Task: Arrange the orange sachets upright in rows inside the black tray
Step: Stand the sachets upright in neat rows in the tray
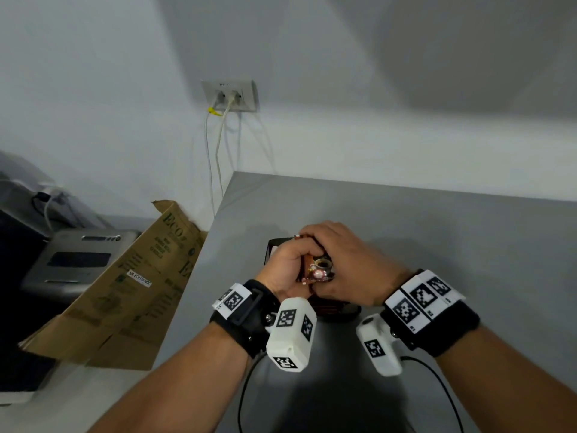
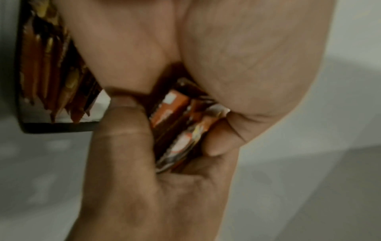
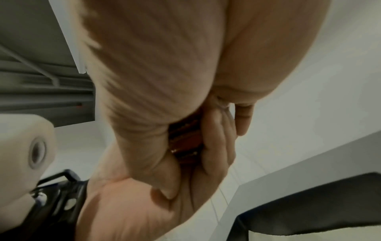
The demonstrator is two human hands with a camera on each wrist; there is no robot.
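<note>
Sachets already stand upright in a row along one side of the black tray on the grey desk, so it looks partly done. Both the left hand and right hand have fingers curled round another bundle of sachets just above it. How much tray is left to fill I can't tell, the hands hide most of it.

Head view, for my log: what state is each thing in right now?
Sachets: bundle gripped between both hands above the tray.
Tray: on the table, some sachets standing inside.
Left hand: grips bundle.
Right hand: grips bundle.
Box: flattened, beside the table.
</note>
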